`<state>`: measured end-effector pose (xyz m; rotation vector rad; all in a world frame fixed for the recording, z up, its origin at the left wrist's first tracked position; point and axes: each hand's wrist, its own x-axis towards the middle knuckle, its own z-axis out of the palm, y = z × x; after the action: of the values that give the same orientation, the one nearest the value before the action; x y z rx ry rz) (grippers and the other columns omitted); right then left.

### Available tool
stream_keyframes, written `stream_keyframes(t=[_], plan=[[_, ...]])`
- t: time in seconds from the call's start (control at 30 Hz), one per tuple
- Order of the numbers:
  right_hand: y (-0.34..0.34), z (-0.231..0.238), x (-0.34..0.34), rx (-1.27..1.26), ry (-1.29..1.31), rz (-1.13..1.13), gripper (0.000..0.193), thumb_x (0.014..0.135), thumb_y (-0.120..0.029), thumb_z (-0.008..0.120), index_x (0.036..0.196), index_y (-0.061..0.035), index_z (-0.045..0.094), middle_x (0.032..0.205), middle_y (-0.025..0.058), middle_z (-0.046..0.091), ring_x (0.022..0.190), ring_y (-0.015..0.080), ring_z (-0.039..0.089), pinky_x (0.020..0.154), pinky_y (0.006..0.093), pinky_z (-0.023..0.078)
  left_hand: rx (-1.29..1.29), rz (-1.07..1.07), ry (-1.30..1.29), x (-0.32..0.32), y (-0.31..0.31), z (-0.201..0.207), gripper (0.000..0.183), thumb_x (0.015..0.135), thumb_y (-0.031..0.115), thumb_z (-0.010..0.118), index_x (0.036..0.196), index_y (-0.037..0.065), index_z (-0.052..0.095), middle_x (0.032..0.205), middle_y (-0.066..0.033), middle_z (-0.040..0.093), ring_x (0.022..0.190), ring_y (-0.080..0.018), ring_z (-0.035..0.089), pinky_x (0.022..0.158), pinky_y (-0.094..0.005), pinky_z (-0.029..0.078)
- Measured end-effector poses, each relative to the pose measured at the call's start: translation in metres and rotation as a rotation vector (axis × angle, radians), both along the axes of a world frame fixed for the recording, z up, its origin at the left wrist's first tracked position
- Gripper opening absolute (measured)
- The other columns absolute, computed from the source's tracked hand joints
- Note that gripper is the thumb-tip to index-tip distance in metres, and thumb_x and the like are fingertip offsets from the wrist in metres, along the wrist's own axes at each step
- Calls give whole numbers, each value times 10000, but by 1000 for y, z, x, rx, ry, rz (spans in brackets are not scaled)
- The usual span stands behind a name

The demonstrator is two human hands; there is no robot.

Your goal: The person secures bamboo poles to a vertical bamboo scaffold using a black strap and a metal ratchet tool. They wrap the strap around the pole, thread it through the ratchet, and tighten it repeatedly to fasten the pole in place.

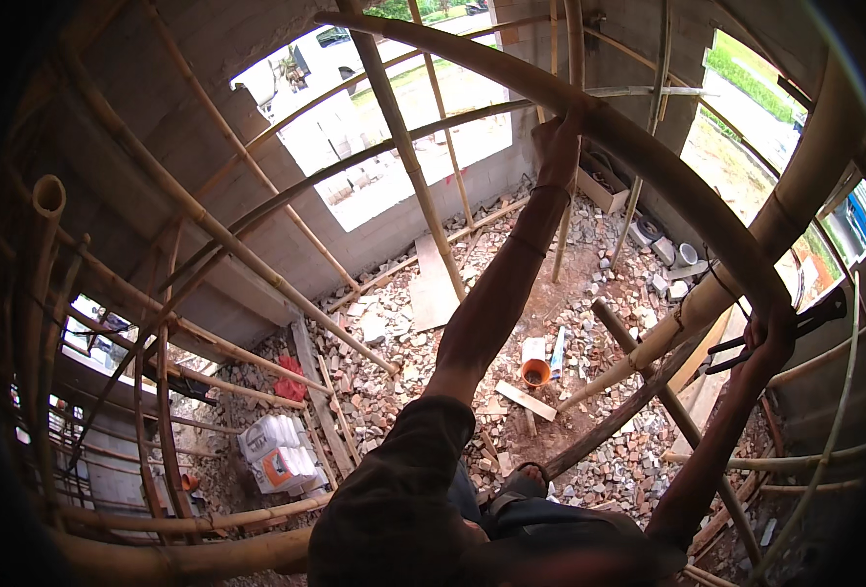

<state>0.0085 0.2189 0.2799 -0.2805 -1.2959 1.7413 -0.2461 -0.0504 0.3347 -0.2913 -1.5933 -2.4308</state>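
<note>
A long bamboo pole (667,161), bowed by the lens, crosses the upper right of the view in front of me. My left hand (562,142) is wrapped round it near its middle, with that arm stretched far forward. At the pole's near end, my right hand (769,342) is closed round a dark two-handled tool that looks like pliers (824,315). That hand also presses against the pole's end. Just below, a thicker bamboo pole (692,308) runs diagonally, with a dark tie (680,321) round it.
Bamboo scaffolding (120,127) surrounds me. Below lies rubble-strewn ground (599,411) with an orange bucket (535,372) and loose boards (526,400). White sacks (278,452) sit at lower left. A block wall (355,249) has bright openings. My foot (531,475) is near a dark pole (609,430).
</note>
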Motion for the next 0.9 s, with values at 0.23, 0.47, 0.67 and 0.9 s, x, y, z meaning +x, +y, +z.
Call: stream_keyframes(t=[0.23, 0.47, 0.67, 0.9], plan=[[-11, 1, -7, -11, 40, -75, 258, 921, -264, 640, 764, -116, 498, 536, -50, 316, 428, 33, 248, 417, 208, 204, -37, 7, -20, -16, -6, -10, 313, 871, 306, 653, 757, 14, 663, 639, 11, 533, 589, -69, 444, 556, -267, 358], [-13, 3, -6, -10, 37, -68, 249, 920, -271, 643, 770, -127, 507, 527, -57, 306, 424, 27, 246, 415, 209, 179, -119, 62, 3, -29, -9, -25, 529, 847, 466, 675, 823, -62, 713, 675, -49, 609, 656, -98, 520, 614, -309, 426], [-20, 9, -10, -83, 22, -155, 231, 916, -246, 657, 782, -119, 518, 535, -60, 323, 424, 22, 260, 411, 203, 175, -113, 32, -52, -27, -10, -23, 509, 854, 448, 679, 778, -55, 701, 673, -59, 605, 665, -109, 529, 623, -311, 431], [-26, 13, -8, -44, 49, -146, 248, 915, -223, 657, 744, -131, 502, 544, -68, 335, 424, 17, 261, 409, 196, 195, -17, 42, -7, -19, -11, -24, 444, 847, 380, 708, 625, 10, 604, 604, -10, 533, 571, -93, 470, 533, -289, 373]])
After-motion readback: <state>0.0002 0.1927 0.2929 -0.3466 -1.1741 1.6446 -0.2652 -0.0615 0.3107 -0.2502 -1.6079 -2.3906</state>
